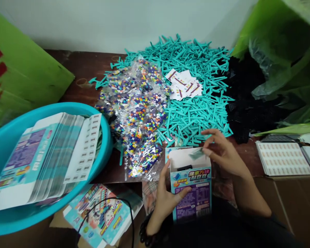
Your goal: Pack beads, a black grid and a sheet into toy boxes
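Note:
An upright printed box (pixel 191 198) in teal and purple stands close to my body with its top open. My left hand (pixel 165 198) is wrapped round its left side, thumb across the front. Something black (pixel 184 168) shows inside the opening. Between the thumb and fingers of my right hand (pixel 219 151) is a small, thin greenish sheet (pixel 196 154), tilted over the box's mouth; its exact kind is not clear. Just beyond lie a heap of teal plastic hammers (pixel 196 117) and clear bags of colourful little blocks (pixel 142 120).
Left, a blue basin (pixel 107 137) holds stacked flattened boxes (pixel 51 148); below it lies another printed box (pixel 100 213) with a black cable across. White printed cards (pixel 184 84) rest on the hammers. Black mesh (pixel 248 103) and sticker sheets (pixel 282 158) are at the right.

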Motion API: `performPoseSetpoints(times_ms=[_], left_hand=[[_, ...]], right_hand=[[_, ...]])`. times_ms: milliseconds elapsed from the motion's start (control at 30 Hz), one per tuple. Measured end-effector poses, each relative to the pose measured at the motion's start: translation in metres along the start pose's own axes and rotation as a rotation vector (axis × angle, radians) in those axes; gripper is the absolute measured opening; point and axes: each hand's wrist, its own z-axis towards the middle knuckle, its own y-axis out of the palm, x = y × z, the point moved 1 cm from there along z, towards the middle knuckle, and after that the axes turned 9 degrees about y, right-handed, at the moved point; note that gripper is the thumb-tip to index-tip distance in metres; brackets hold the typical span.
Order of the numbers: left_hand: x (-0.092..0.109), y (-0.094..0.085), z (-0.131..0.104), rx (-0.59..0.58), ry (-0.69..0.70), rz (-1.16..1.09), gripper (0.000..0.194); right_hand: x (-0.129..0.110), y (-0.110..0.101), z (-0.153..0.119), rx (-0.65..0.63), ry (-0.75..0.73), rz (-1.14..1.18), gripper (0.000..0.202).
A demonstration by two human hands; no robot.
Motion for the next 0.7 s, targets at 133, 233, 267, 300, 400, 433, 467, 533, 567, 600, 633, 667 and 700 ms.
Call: performPoseSetpoints(times_ms=[133,233,267,300,400,433,467,533,567,600,633,667,700], left_hand=[[-0.002,0.002,0.002,-0.011,0.022,0.004,0.104],[-0.006,0.003,0.004,-0.035,0.049,0.041,0.095],[-0.007,0.003,0.006,-0.04,0.07,0.051,0.087],[-0.008,0.003,0.008,-0.043,0.1,0.058,0.076],[-0.007,0.004,0.015,-0.026,0.198,0.063,0.038],[-0.005,0.006,0.017,-0.025,0.219,0.063,0.03],[-0.004,0.007,0.019,-0.028,0.23,0.062,0.024],[-0.001,0.012,0.022,-0.013,0.238,0.025,0.025],[0.0,0.014,0.023,0.01,0.243,-0.021,0.034],[0.001,0.015,0.024,0.038,0.249,-0.079,0.047],[0.001,0.016,0.024,0.062,0.254,-0.128,0.061],[0.001,0.017,0.024,0.068,0.261,-0.145,0.07],[0.001,0.017,0.025,0.054,0.273,-0.123,0.072]], right_hand=[[0.03,0.008,-0.032,-0.113,0.08,0.057,0.024],[0.064,0.024,-0.055,-0.071,0.126,0.193,0.037],[0.071,0.029,-0.061,-0.028,0.137,0.228,0.039],[0.076,0.034,-0.067,0.013,0.141,0.249,0.039],[0.076,0.039,-0.071,0.069,0.114,0.222,0.028],[0.072,0.038,-0.069,0.069,0.089,0.191,0.023],[0.069,0.036,-0.067,0.063,0.059,0.158,0.021],[0.064,0.032,-0.062,0.041,-0.016,0.117,0.018],[0.063,0.031,-0.061,0.029,-0.05,0.122,0.014],[0.064,0.03,-0.061,0.027,-0.071,0.15,0.015],[0.065,0.03,-0.062,0.038,-0.076,0.195,0.026],[0.068,0.03,-0.065,0.053,-0.07,0.242,0.039],[0.07,0.029,-0.067,0.062,-0.058,0.277,0.048]])
